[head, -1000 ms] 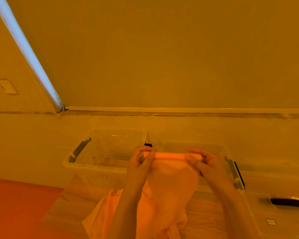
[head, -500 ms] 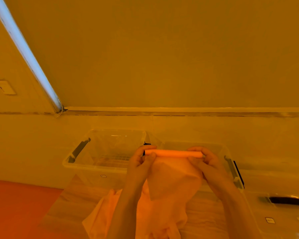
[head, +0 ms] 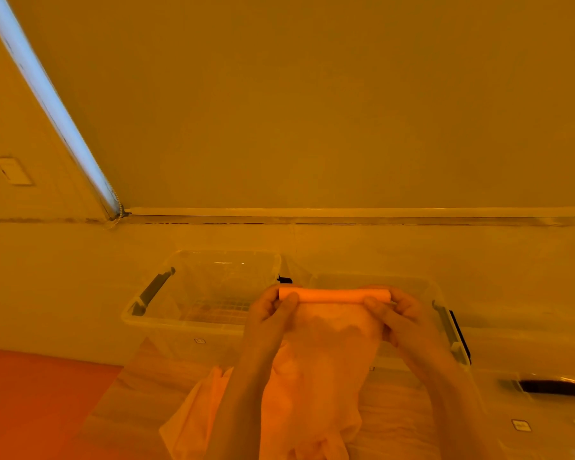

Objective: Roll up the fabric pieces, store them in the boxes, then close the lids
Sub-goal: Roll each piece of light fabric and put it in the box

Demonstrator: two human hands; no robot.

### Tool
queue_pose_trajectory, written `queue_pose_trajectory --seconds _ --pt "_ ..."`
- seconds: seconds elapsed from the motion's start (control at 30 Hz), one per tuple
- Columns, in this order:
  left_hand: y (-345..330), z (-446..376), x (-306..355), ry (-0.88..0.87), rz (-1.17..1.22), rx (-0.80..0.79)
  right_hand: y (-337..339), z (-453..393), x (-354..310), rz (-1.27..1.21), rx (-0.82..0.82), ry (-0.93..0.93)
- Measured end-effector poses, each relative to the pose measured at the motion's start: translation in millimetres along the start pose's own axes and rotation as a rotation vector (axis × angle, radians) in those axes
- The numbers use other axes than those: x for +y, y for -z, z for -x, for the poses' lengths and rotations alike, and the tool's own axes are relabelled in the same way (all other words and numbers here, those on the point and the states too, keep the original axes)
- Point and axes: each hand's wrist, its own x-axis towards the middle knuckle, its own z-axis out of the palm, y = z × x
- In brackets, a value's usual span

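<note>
An orange fabric piece [head: 326,353] hangs in front of me, its top edge wound into a thin roll [head: 332,294]. My left hand [head: 269,313] pinches the roll's left end and my right hand [head: 399,317] pinches its right end, both held above the table. Behind the roll stand two clear plastic boxes without lids: one [head: 166,313] at the left with a dark handle, one [head: 442,313] at the right, mostly hidden by my hands and the cloth. The fabric's loose lower part piles on the wooden table [head: 395,410].
A clear lid with a black handle [head: 555,388] lies at the right on the table. A wall with a ledge [head: 346,214] runs behind the boxes. An orange-red floor area [head: 30,403] lies at the lower left. A lit strip [head: 47,97] slants at upper left.
The roll has risen slightly and grown a little longer and thicker as both hands turned it; more of the hanging cloth is wound up. The boxes have not moved.
</note>
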Motion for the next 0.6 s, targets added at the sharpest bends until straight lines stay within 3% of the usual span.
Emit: queue_pose_trajectory --seconds 0.2,0.37,0.6 --pt "-2.1 1.2 1.1 0.001 0.027 0.001 4.8 0.2 4.0 0.007 0.006 -0.046" --pt "-4.6 2.5 4.2 -0.021 -0.052 0.045 -1.0 -2.5 4.9 0.031 0.082 0.022" --pt "-2.7 0.6 3.1 0.010 0.002 0.012 -0.6 -3.5 3.2 -0.049 0.015 -0.022"
